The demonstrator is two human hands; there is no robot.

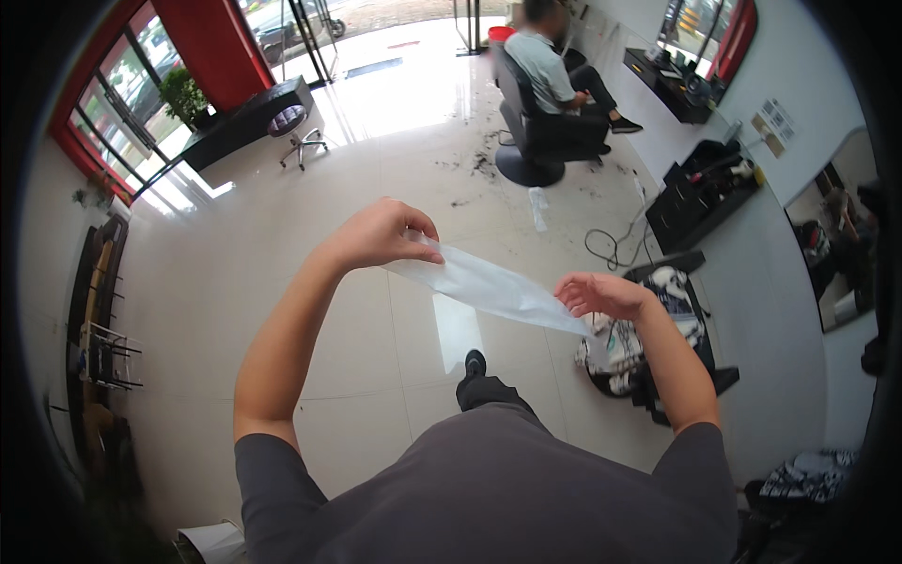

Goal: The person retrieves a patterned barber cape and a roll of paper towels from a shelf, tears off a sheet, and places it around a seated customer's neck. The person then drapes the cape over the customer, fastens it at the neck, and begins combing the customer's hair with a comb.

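Observation:
A thin, translucent white strip (486, 285) stretches slantwise between my hands, above the tiled floor. My left hand (391, 236) pinches its upper left end between thumb and fingers. At the lower right end is my right hand (602, 296), its fingers curled at the strip's edge; they seem to hold it. The strip's far tip hangs past the right fingers, over a black chair (645, 374) with a black-and-white patterned cloth (620, 352) on it.
A person (546, 63) sits in a black barber chair (525, 120) ahead, with cut hair (485, 163) on the floor beside it. Right of them stands a black tool cabinet (697, 194) with a cable (609, 247) on the floor. A wheeled stool (287, 123) is at the upper left.

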